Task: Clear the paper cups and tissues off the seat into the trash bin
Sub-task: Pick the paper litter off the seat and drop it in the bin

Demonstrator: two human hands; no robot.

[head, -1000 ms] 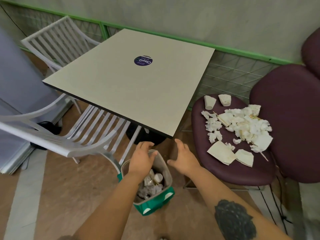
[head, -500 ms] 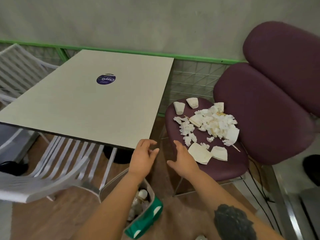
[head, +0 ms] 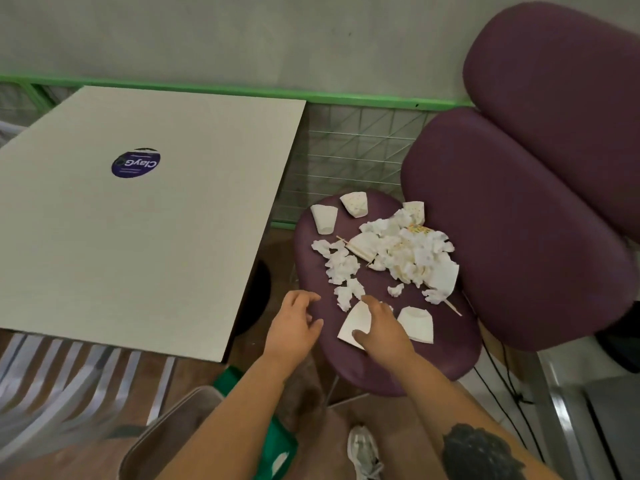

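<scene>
The purple seat (head: 450, 358) carries a heap of crumpled white tissues (head: 408, 251) with a few wooden sticks in it. Two paper cups (head: 324, 218) (head: 355, 203) lie at its far edge, and a flattened cup (head: 417, 323) lies near the front. My right hand (head: 381, 327) rests on another flattened cup (head: 355, 322), fingers spread over it, not closed. My left hand (head: 294, 327) hovers open over the seat's left edge, holding nothing. The green trash bin (head: 277, 441) stands on the floor below my left forearm, which hides most of it.
A beige square table (head: 138, 237) stands close on the left, its corner near my left hand. A white slatted chair (head: 69, 393) sits under it. The seat's purple backrest (head: 502, 220) rises on the right. My shoe (head: 363, 452) and black cables (head: 502, 375) are on the floor.
Both hands have moved from above the bin up and right to the seat. My right hand now lies on the flattened cup. The view has swung right toward the seat.
</scene>
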